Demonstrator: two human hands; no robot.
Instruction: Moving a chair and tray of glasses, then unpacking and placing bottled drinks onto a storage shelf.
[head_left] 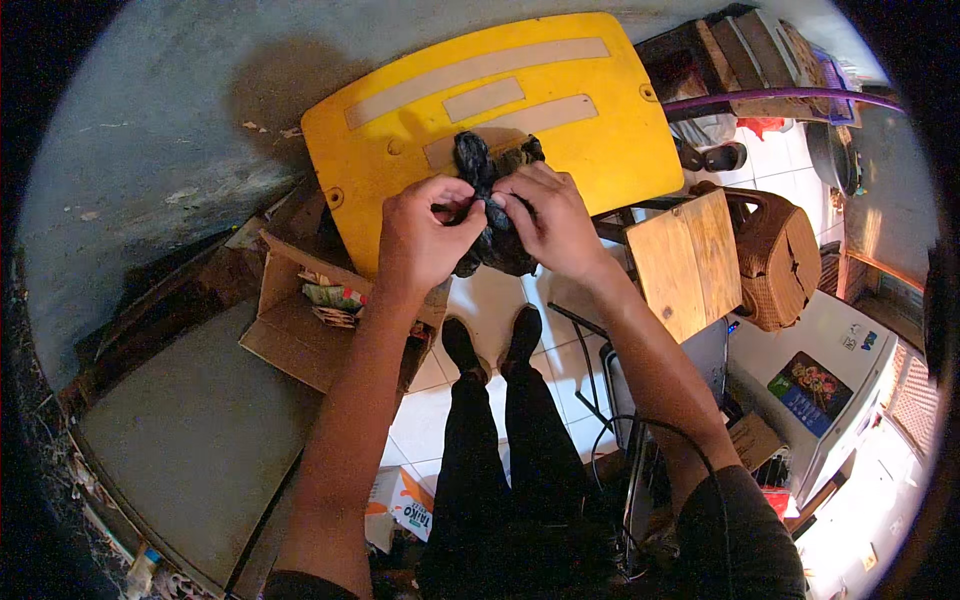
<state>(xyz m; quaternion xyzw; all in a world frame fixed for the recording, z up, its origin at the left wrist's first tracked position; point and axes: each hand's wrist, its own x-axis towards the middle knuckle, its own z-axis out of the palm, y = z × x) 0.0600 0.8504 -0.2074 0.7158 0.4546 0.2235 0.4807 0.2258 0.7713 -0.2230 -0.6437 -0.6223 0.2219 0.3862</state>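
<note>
Your left hand (430,228) is narrowed to a pinch, thumb and forefinger closed on the gathered neck of the black bag (508,248); your right hand (555,218) meets it just to the right, thumb pressed to the same neck, the other fingers curled over and partly hiding the bag; a loose tuft stands up beyond your fingertips, while the fuller part sags between the hands and toward your body; whether it touches the yellow tabletop (625,130) beyond your hands, you cannot tell from this view.

The bag looks like thin, crinkled plastic, so expect it to be soft, light and a little slippery; its contents are hidden, so its weight stays uncertain; the twisted neck right between your thumbs seems the best hold, since a bunched fold should bear a pull better than a single layer, which could stretch or tear under a fingernail.

Left of your left forearm sits an open cardboard box (283,345); right of your right hand, near the forearm, is a wooden seat (685,265); farther right stands a brown wicker basket (778,262); below your hands, your dark shoes (522,335) rest on pale tiles (415,425).
</note>
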